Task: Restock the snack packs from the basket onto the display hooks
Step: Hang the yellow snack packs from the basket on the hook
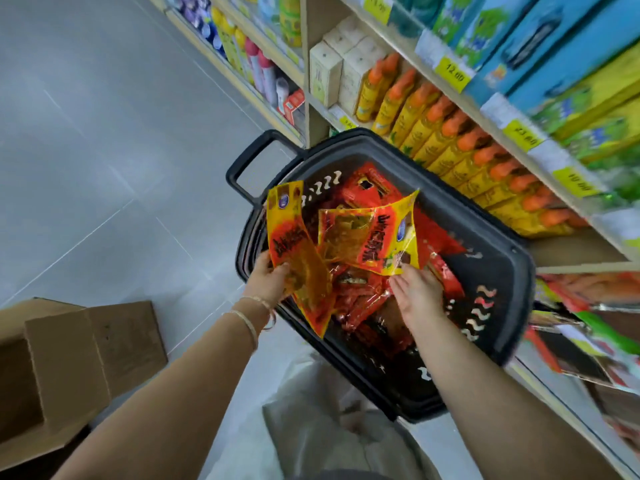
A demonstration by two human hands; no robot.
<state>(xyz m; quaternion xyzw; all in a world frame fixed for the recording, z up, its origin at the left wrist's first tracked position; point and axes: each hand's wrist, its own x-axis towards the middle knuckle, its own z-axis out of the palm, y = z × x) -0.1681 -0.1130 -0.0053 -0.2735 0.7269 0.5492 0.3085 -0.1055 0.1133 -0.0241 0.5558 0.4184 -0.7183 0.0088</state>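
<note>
the left hand (268,282), centre left of the frame, grips a yellow-orange snack pack (296,251) over the black basket (512,271); the right hand (417,292), centre, pinches the bottom corner of a second pack (374,237); more red packs (363,306) lie inside the basket.

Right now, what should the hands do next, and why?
Probably close the right hand firmly on the second pack and lift it out of the basket. The left hand already grips one pack; the right's fingers reach the second pack's lower edge, but its hold is unclear.
</note>
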